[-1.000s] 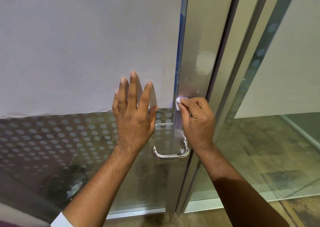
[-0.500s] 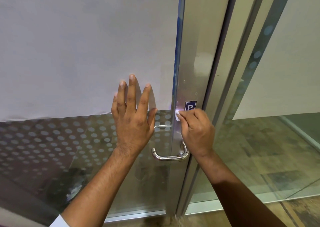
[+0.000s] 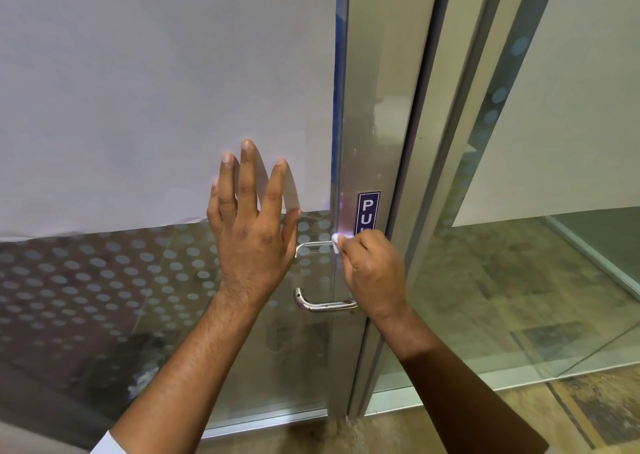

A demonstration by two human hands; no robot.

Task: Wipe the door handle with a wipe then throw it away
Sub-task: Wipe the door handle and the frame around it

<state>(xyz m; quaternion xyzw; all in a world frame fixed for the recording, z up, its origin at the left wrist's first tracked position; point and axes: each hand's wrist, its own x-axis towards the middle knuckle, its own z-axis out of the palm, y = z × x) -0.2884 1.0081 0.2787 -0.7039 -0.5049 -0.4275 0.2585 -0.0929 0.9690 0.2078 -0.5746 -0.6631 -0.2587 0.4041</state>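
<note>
The left hand (image 3: 252, 245) lies flat on the glass door (image 3: 166, 107), fingers spread and grasping nothing. The right hand (image 3: 375, 273) pinches a white wipe (image 3: 337, 240) against the door handle (image 3: 323, 304), whose lower bar shows below the fingers.

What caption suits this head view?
Right hand rubs small white wipe on steel door handle; left hand flat on glass.

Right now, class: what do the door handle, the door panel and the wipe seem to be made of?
Door handle: likely polished steel; it glints. Door panel: glass, see-through, with frosted dots and matte white sheet above. Wipe: soft white tissue or cloth, bunched in the right hand.
</note>
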